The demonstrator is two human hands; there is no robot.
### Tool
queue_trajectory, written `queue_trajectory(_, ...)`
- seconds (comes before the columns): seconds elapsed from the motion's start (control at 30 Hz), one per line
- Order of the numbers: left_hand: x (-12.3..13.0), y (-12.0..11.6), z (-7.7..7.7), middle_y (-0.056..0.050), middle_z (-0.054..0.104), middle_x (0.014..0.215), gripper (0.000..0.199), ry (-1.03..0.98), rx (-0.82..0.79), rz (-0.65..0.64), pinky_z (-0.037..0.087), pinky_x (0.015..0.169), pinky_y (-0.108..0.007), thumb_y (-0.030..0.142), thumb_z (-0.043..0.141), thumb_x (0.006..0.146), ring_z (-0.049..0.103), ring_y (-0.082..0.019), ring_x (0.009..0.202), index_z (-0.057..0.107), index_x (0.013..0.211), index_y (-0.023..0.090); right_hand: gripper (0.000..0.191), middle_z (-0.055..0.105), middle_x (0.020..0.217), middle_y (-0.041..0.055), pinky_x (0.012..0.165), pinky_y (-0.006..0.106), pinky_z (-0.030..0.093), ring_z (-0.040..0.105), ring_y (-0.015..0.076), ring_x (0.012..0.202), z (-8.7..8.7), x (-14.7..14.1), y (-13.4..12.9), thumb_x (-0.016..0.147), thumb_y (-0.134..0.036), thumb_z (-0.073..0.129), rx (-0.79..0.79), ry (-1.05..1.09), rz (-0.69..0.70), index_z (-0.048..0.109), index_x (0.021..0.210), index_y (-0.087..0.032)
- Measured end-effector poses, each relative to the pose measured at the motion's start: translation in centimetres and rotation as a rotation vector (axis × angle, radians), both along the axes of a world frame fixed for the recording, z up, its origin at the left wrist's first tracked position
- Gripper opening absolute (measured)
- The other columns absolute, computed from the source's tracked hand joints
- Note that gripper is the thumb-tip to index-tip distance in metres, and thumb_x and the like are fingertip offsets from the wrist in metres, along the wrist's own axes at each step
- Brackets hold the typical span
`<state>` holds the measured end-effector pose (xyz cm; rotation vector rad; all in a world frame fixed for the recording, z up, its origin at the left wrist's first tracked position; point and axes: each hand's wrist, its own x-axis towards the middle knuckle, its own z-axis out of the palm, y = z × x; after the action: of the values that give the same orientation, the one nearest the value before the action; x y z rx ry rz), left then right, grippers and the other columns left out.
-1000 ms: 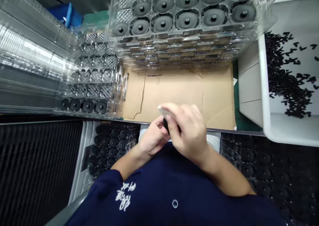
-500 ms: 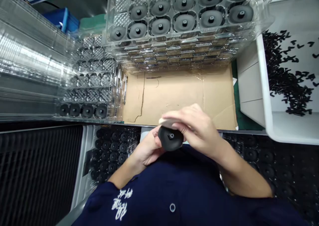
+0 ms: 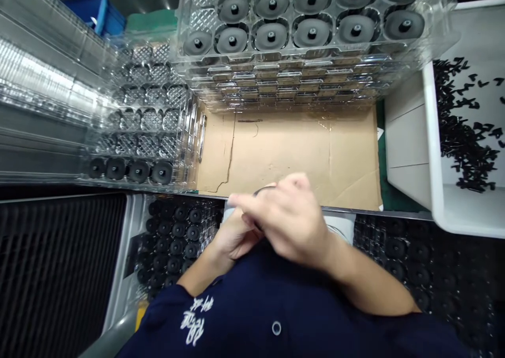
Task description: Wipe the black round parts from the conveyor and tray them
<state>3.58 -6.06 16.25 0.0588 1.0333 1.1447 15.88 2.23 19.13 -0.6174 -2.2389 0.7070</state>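
My left hand (image 3: 235, 236) is closed around a black round part (image 3: 263, 191), held in front of my chest. Only a dark edge of that part shows, since my right hand (image 3: 291, 216) lies over it. The right fingers are bent across the top and smeared by motion, with one finger reaching left. Whatever sits under them is hidden. Similar black discs (image 3: 311, 33), each with a small central stub, fill pockets of a clear plastic tray (image 3: 315, 58) on the stack beyond my hands.
Flat cardboard (image 3: 284, 153) covers the bench ahead. At left, another clear tray (image 3: 152, 119) holds a front row of discs. A white bin (image 3: 436, 153) of small black pieces (image 3: 469, 142) stands at right. Below the bench edge are more trays of black discs (image 3: 175, 247) and a ribbed black panel (image 3: 59, 263).
My right hand has swung over the black part and now covers it; its face and a pale piece under my right fingers were visible before. The camera view has shifted slightly.
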Motion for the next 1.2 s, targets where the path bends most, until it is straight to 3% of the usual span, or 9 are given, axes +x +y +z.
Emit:
queue_trajectory(0.13,-1.0,-0.1,0.2,-0.005,0.068,0.114,0.066,-0.147,0.114,0.043,0.058,0.079,-0.029,0.042,0.084,0.063,0.068,-0.023,0.100,0.059,0.122,0.026,0.028,0.070,0.101,0.0024,0.069,0.027,0.042,0.061,0.0132,0.078,-5.6,1.8,2.8,0.091,-0.030,0.049,-0.474,-0.103,-0.345,0.065,0.112,-0.021)
queue_trajectory(0.23,-1.7,-0.1,0.0,-0.005,0.067,0.120,0.072,-0.203,0.154,0.100,0.057,0.085,-0.030,0.040,0.082,0.067,0.067,-0.024,0.105,0.050,0.131,0.032,0.034,0.070,0.084,0.0046,0.063,0.028,0.044,0.060,0.0167,0.068,-10.4,3.8,2.9,0.087,-0.037,0.050,-0.588,-0.409,-0.538,0.066,0.111,-0.019)
queue_trajectory(0.33,-2.2,0.0,-0.7,-0.009,0.065,0.123,0.078,-0.183,0.141,0.155,0.054,0.091,-0.033,0.044,0.080,0.067,0.066,-0.026,0.109,0.047,0.136,0.029,0.036,0.067,0.074,0.0048,0.064,0.031,0.045,0.061,0.0200,0.067,-13.1,4.9,0.9,0.082,-0.036,0.056,-0.530,-0.593,-0.467,0.066,0.113,-0.020)
queue_trajectory(0.53,-2.6,0.2,-1.5,-0.012,0.061,0.130,0.077,-0.130,0.129,0.210,0.051,0.097,-0.039,0.046,0.076,0.070,0.061,-0.029,0.116,0.045,0.138,0.027,0.036,0.058,0.116,0.0149,0.078,0.038,0.047,0.060,0.0256,0.095,-14.8,3.9,-1.6,0.085,-0.028,0.055,-0.444,-0.543,-0.390,0.063,0.119,-0.020)
queue_trajectory(0.63,-2.7,0.2,-1.4,-0.011,0.063,0.128,0.071,-0.134,0.132,0.218,0.052,0.096,-0.038,0.042,0.076,0.072,0.063,-0.028,0.114,0.048,0.136,0.027,0.029,0.063,0.099,0.0126,0.078,0.037,0.047,0.060,0.0242,0.087,-15.4,3.1,-0.8,0.084,-0.029,0.058,-0.433,-0.512,-0.310,0.067,0.109,-0.017)
queue_trajectory(0.73,-2.6,0.1,-1.6,-0.009,0.063,0.127,0.065,-0.129,0.142,0.215,0.053,0.095,-0.037,0.040,0.077,0.072,0.064,-0.027,0.112,0.052,0.131,0.027,0.023,0.067,0.090,0.0073,0.071,0.031,0.047,0.062,0.0199,0.081,-13.1,2.3,0.7,0.085,-0.028,0.058,-0.447,-0.462,-0.231,0.067,0.104,-0.019)
queue_trajectory(0.97,-2.0,-0.2,-2.3,-0.008,0.067,0.118,0.057,-0.018,0.181,0.140,0.054,0.090,-0.030,0.035,0.081,0.069,0.066,-0.022,0.104,0.062,0.121,0.022,0.024,0.070,0.097,0.0053,0.074,0.030,0.043,0.061,0.0153,0.082,-0.8,-1.5,-1.4,0.094,-0.020,0.045,-0.130,-0.021,-0.205,0.060,0.113,-0.018)
queue_trajectory(1.1,-2.0,0.1,-2.0,-0.004,0.069,0.113,0.059,0.054,0.184,0.152,0.054,0.081,-0.022,0.029,0.086,0.062,0.067,-0.018,0.098,0.064,0.117,0.025,0.019,0.070,0.087,0.0027,0.070,0.027,0.044,0.061,0.0127,0.075,0.2,-2.3,-2.0,0.092,-0.015,0.046,-0.217,-0.072,-0.026,0.062,0.103,-0.017)
queue_trajectory(1.2,-1.4,0.3,-1.5,-0.005,0.072,0.100,0.055,0.078,0.187,0.137,0.054,0.083,-0.025,0.038,0.089,0.055,0.067,-0.021,0.099,0.069,0.103,0.020,0.021,0.070,0.091,0.0049,0.074,0.029,0.045,0.061,0.0143,0.079,-0.3,-2.1,-1.3,0.093,-0.016,0.045,-0.148,-0.035,-0.160,0.061,0.106,-0.015)
